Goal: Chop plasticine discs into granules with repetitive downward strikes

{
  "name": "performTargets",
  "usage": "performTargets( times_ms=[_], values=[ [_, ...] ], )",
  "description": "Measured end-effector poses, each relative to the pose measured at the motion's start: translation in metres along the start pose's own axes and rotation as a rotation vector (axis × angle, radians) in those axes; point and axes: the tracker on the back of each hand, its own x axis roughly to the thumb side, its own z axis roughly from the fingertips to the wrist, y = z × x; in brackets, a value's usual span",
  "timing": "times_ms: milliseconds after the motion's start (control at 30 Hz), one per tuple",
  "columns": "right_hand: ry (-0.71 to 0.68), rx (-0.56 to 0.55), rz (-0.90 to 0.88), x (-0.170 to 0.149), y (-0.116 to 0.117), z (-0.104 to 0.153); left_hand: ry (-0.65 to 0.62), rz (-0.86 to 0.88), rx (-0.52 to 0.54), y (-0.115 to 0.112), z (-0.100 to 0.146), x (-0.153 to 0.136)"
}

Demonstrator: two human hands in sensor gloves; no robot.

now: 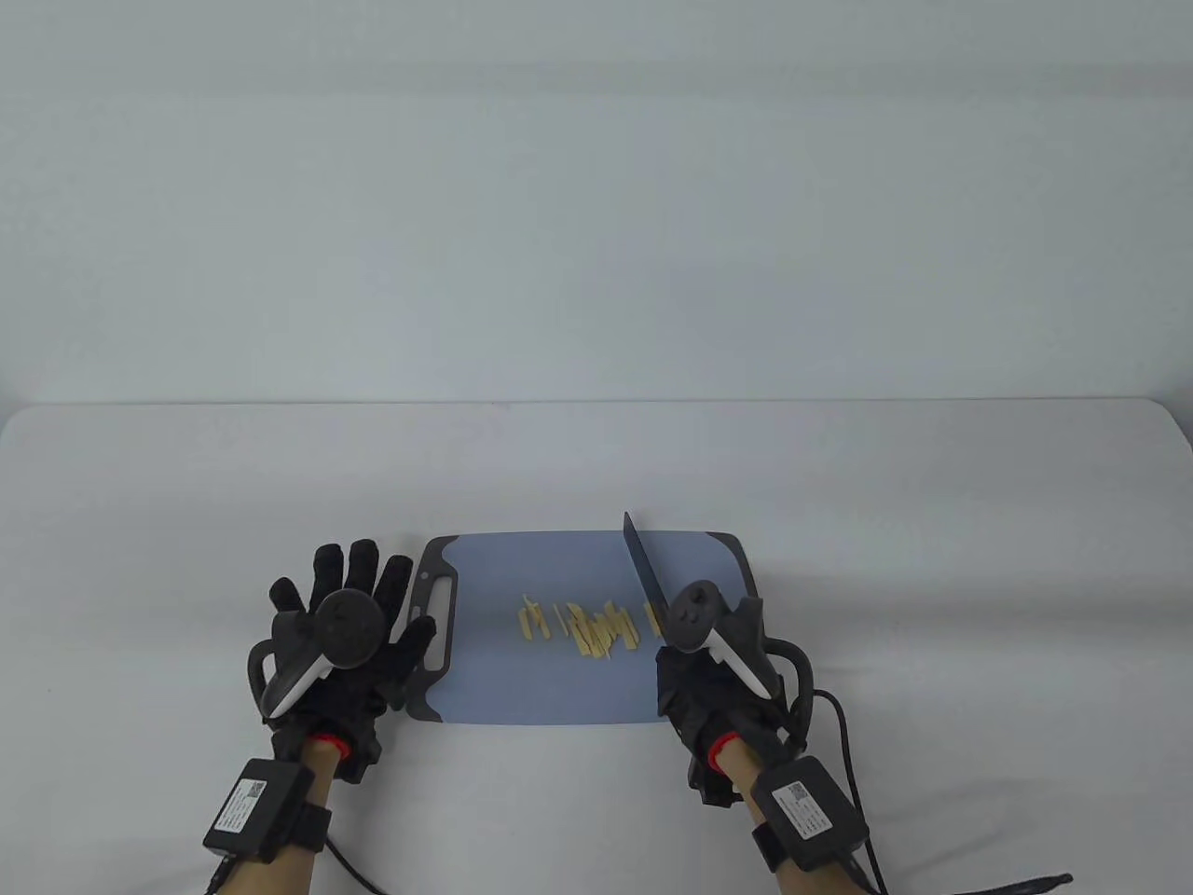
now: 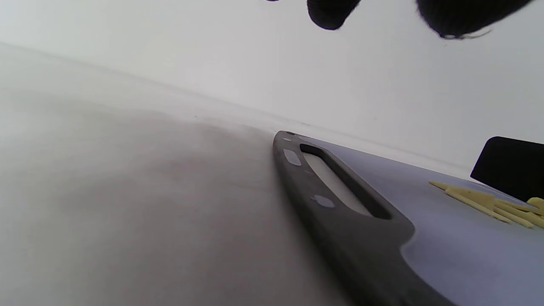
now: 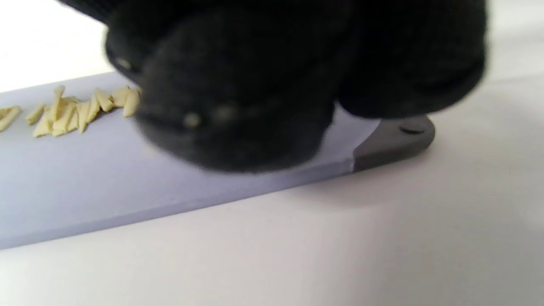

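- Right hand (image 1: 713, 667), fingers wrapped on the knife (image 1: 645, 567), poised over plasticine strips (image 1: 580, 626) mid cutting board (image 1: 559, 690): an angled strike could scatter them.
- Left hand (image 1: 340, 643) lies splayed, holding nothing (board's left handle); the board may skid on the tabletop (image 1: 839, 466).

The far part of the white table (image 1: 596, 457), from its far edge to the cutting board (image 1: 559, 690), lies open from left to right; the board sits near the table's near edge, and its dark handle (image 1: 438, 606) is touched by the spread left hand (image 1: 340, 634); on the board's right end the right hand (image 1: 713, 662) holds a dark knife (image 1: 645, 573), blade slanting toward the far edge; yellow plasticine strips (image 1: 582, 626) lie across the middle; the board's near strip is bare.
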Motion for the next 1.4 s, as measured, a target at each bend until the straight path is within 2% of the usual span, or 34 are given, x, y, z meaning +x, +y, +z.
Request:
performTargets(
  times_ms=[100, 267, 367, 433, 467, 567, 900, 1100, 1200, 1400],
  values=[
    [-0.012, -0.053, 0.008, 0.003, 0.007, -0.002, -0.003, -0.004, 0.001, 0.0, 0.001, 0.001],
    [0.011, 0.0, 0.045, 0.005, 0.0, 0.008, 0.006, 0.012, 0.007, 0.001, 0.001, -0.002],
    [-0.013, -0.074, 0.07, 0.009, 0.006, 0.005, 0.007, 0.01, 0.001, 0.001, 0.001, -0.002],
    [-0.077, -0.009, -0.01, 0.01, -0.001, 0.007, 0.006, 0.006, 0.002, 0.001, 0.001, -0.002],
    [-0.084, -0.039, -0.065, 0.011, -0.006, 0.012, 0.006, 0.008, 0.003, 0.001, 0.001, -0.003],
    [-0.077, -0.122, -0.032, 0.01, -0.02, 0.017, 0.011, 0.01, -0.002, 0.0, 0.0, -0.003],
    [-0.027, -0.02, -0.052, -0.007, -0.009, 0.006, 0.006, -0.004, -0.006, -0.001, 0.001, -0.001],
    [-0.003, -0.003, -0.016, -0.007, -0.002, 0.0, 0.011, 0.002, -0.012, -0.001, 0.001, -0.002],
    [0.005, -0.031, -0.023, -0.005, 0.004, -0.004, 0.002, -0.007, -0.014, -0.001, 0.001, 0.001],
    [0.018, 0.032, 0.0, -0.006, -0.004, 0.003, 0.006, 0.0, -0.008, -0.001, 0.002, 0.0]
  ],
)
